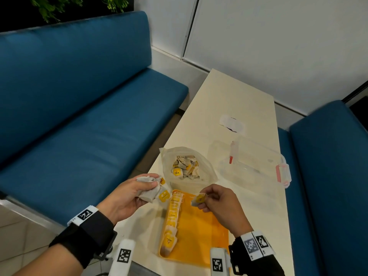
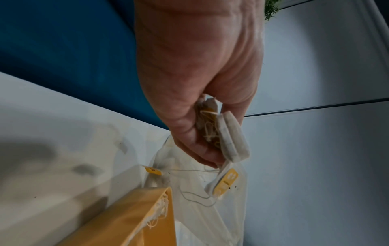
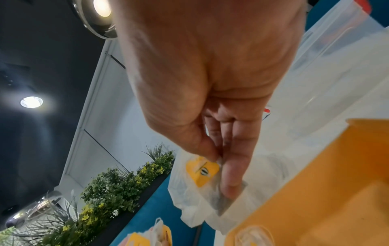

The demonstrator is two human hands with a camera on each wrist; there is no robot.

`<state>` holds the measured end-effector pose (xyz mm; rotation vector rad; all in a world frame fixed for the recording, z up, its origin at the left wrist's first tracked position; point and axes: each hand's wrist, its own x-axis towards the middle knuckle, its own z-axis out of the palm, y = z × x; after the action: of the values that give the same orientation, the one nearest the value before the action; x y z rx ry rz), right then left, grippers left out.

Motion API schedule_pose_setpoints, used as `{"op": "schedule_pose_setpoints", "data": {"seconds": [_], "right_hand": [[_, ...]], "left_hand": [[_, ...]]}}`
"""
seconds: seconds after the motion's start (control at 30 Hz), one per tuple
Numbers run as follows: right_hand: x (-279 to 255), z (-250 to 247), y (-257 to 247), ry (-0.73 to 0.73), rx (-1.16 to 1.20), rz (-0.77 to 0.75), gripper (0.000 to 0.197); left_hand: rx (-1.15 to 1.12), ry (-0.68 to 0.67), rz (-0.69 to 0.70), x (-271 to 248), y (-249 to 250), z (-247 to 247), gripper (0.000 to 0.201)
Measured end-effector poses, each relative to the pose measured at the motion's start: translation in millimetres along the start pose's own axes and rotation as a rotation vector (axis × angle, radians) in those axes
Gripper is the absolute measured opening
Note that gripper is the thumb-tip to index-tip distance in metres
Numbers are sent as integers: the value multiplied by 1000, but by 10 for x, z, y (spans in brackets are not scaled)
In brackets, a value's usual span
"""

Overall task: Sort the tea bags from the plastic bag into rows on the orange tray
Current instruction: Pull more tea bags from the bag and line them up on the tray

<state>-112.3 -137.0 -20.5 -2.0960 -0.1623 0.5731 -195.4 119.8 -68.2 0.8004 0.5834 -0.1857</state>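
Observation:
My left hand (image 1: 127, 192) grips a bunch of tea bags (image 1: 148, 188) over the table's left edge, with yellow tags (image 1: 164, 196) dangling on strings; the bunch (image 2: 229, 141) shows between thumb and fingers in the left wrist view. My right hand (image 1: 217, 202) pinches a single tea bag (image 1: 199, 199) with a yellow tag (image 3: 202, 171) above the far end of the orange tray (image 1: 201, 236). One row of tea bags (image 1: 172, 218) lies along the tray's left side. The clear plastic bag (image 1: 185, 166), open and holding several tea bags, sits just beyond the tray.
A clear plastic box (image 1: 253, 162) with pink latches stands to the right of the bag. A white paper scrap (image 1: 232, 124) lies farther back on the cream table (image 1: 229, 92). Blue benches (image 1: 79, 96) flank the table on both sides.

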Motion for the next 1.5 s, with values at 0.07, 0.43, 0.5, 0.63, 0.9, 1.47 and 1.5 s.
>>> {"op": "schedule_pose_setpoints", "data": {"seconds": [0.07, 0.43, 0.5, 0.63, 0.9, 1.47, 1.5], "right_hand": [[-10, 22, 46, 11, 3, 11, 21], [-239, 249, 295, -82, -50, 72, 10], [-280, 285, 358, -133, -84, 99, 13], [-339, 395, 464, -265, -70, 167, 9], [-368, 722, 559, -360, -91, 254, 16], [-271, 1055, 723, -285, -466, 163, 38], [-268, 1064, 727, -270, -466, 165, 40]], "left_hand": [[6, 4, -3, 8, -17, -19, 38], [84, 33, 14, 6, -114, -83, 34], [122, 45, 19, 8, -126, -111, 31], [227, 64, 12, 4, -169, -152, 29], [435, 109, 4, 42, -359, -218, 27], [430, 93, -66, 123, -573, -198, 26], [426, 93, -69, 130, -576, -201, 26]]}}
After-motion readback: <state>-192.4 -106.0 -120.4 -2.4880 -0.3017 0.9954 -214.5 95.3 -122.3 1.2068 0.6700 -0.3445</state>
